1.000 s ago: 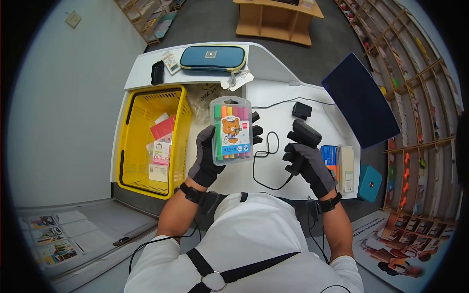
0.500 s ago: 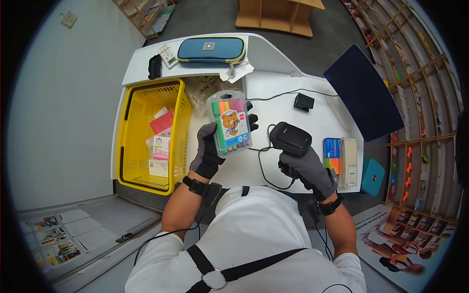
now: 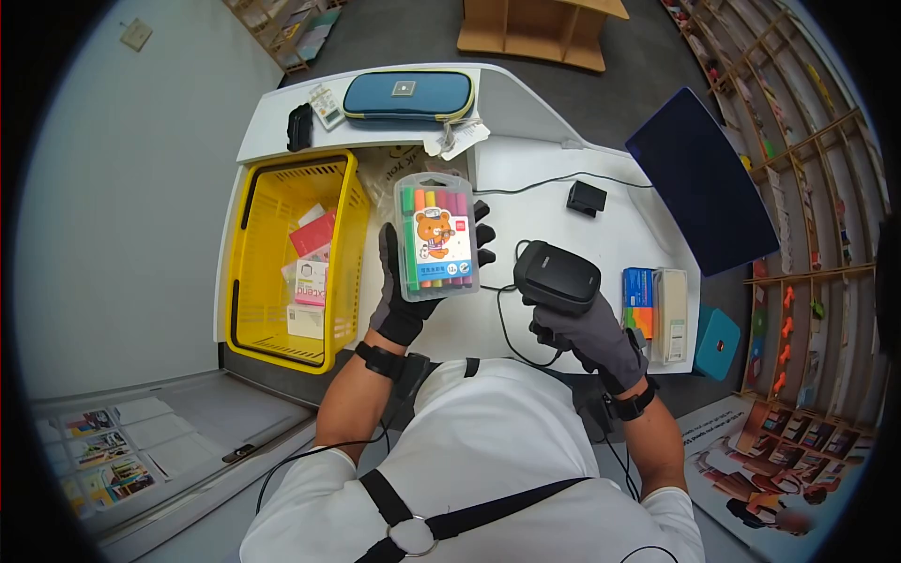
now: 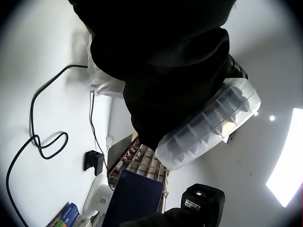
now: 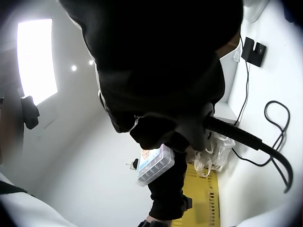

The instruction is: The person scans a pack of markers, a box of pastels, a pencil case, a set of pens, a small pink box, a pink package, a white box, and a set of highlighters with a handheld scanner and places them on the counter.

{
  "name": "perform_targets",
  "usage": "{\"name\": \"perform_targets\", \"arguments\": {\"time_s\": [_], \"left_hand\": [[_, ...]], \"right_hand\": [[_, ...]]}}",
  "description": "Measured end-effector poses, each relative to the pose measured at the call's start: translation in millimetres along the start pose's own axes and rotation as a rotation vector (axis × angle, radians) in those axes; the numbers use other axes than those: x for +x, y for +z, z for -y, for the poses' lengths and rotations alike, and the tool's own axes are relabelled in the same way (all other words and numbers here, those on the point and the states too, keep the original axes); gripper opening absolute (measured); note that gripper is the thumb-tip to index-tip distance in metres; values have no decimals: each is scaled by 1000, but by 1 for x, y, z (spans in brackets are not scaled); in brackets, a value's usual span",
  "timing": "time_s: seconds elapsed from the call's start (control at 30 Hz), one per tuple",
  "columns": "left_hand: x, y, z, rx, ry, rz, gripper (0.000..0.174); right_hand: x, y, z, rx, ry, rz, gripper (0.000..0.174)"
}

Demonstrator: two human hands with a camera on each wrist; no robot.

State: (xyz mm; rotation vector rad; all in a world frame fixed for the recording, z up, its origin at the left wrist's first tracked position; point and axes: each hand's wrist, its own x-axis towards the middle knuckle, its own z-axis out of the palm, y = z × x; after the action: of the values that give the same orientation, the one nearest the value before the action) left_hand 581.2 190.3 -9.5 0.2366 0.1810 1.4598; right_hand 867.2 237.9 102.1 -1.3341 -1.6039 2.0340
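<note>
The left hand (image 3: 402, 298), in a black and grey glove, holds a clear plastic case of coloured markers (image 3: 437, 235), its bear label facing up; fingertips show past the case's right edge. In the left wrist view the case (image 4: 208, 125) is seen from its ribbed side under the dark glove. The right hand (image 3: 591, 336) grips a black corded scanner (image 3: 557, 276), its head pointing up and left, to the right of the case and apart from it. The right wrist view shows the scanner's cord (image 5: 251, 142) coming out of the gloved hand (image 5: 161, 85).
A yellow basket (image 3: 345, 272) holding several boxes stands at the left. On the ledge behind lie a blue pencil case (image 3: 407, 97) and a black object (image 3: 299, 128). A monitor (image 3: 702, 181), a small black stand (image 3: 586, 198) and boxes (image 3: 669, 314) are at the right.
The right hand has turned the scanner and brought it up and left, nearer the marker case. The left hand has shifted the case slightly left, and its thumb now lies straighter along the side.
</note>
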Motion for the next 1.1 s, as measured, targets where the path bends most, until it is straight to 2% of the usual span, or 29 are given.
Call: {"name": "perform_targets", "arguments": {"time_s": [0.1, 0.2, 0.3, 0.33, 0.4, 0.43, 0.47, 0.5, 0.57, 0.73, 0.8, 0.93, 1.0, 1.1], "left_hand": [[1, 0, 0, -85, 2, 5, 129], [2, 0, -2, -141, -18, 16, 137], [3, -8, 2, -285, -36, 76, 119], [3, -21, 1, -283, -32, 78, 119], [5, -44, -10, -226, -120, 78, 98], [4, -48, -12, -199, -162, 75, 87], [0, -52, -12, -197, -155, 74, 87], [-2, -22, -13, 41, -81, -89, 78], [-6, 24, -11, 514, 72, -419, 60], [-1, 18, -8, 468, 140, -468, 51], [2, 13, -2, 431, 225, -460, 45], [8, -4, 1, 392, 343, -465, 39], [9, -5, 0, 382, 384, -468, 38], [10, 6, -3, 571, 413, -593, 41]], "right_hand": [[2, 0, -12, 25, -105, 9, 30], [1, -2, -14, -14, -124, 28, 30], [1, -1, -13, -14, -137, 27, 29], [1, -1, -13, 7, -137, 17, 29], [1, 0, -9, 24, -142, 11, 28], [-2, -1, -5, 56, -79, 15, 28], [-5, -1, -1, 89, -15, 19, 28], [-6, -2, 1, 120, 48, 24, 28], [-3, -4, -11, 135, 39, 11, 28], [2, -4, -19, 182, 34, -47, 32], [2, -3, -18, 188, 41, -58, 34], [2, -2, -15, 118, 66, -88, 30], [8, -1, -21, -26, 28, -106, 25], [10, 0, -23, -115, -5, -112, 23]]}}
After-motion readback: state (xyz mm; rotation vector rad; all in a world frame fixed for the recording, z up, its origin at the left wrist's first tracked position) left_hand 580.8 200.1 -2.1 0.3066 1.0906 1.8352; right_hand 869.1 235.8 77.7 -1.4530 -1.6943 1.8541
